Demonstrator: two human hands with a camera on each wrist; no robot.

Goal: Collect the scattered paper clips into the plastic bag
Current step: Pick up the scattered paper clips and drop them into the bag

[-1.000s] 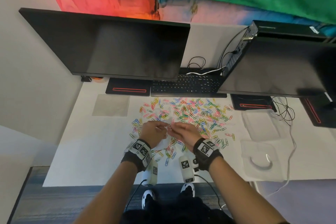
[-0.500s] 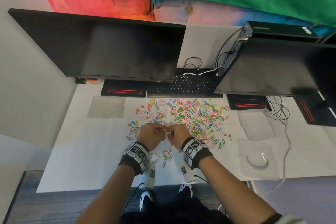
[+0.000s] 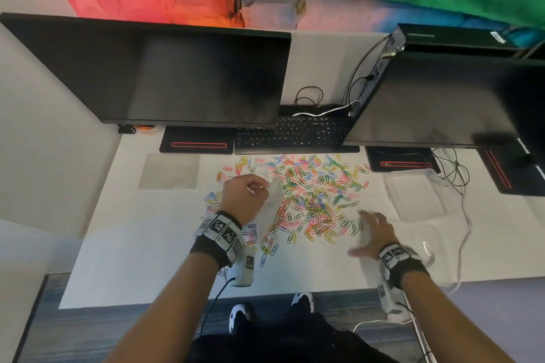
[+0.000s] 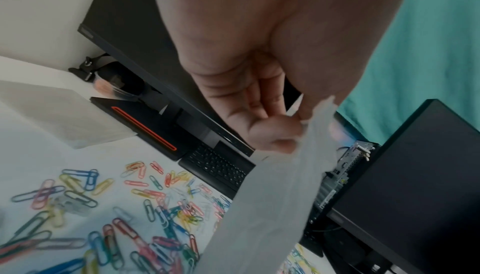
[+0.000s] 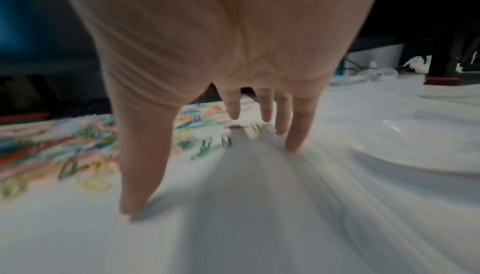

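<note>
Clips (image 3: 306, 194) of many colours lie scattered over the middle of the white desk (image 3: 141, 259), in front of the keyboard (image 3: 292, 134) and between the two hands. The left hand (image 3: 246, 196) is raised above the left edge of the scatter, fingers curled, pinching the top edge of the bag (image 3: 272, 200) between thumb and fingers (image 4: 270, 135). The bag hangs down limp and translucent from that pinch, its lower end reaching the clips; whether anything is in it cannot be told. The right hand (image 3: 373, 234) is at the right edge of the scatter, well apart from the bag, fingers straight and spread, holding nothing. In the right wrist view its fingertips (image 5: 294, 145) point down at the desk, touching it or just above; blur hides which. Two dark monitors (image 3: 165, 76) stand behind the keyboard. A clear plastic piece (image 3: 413, 194) lies flat on the desk to the right of the clips.
</note>
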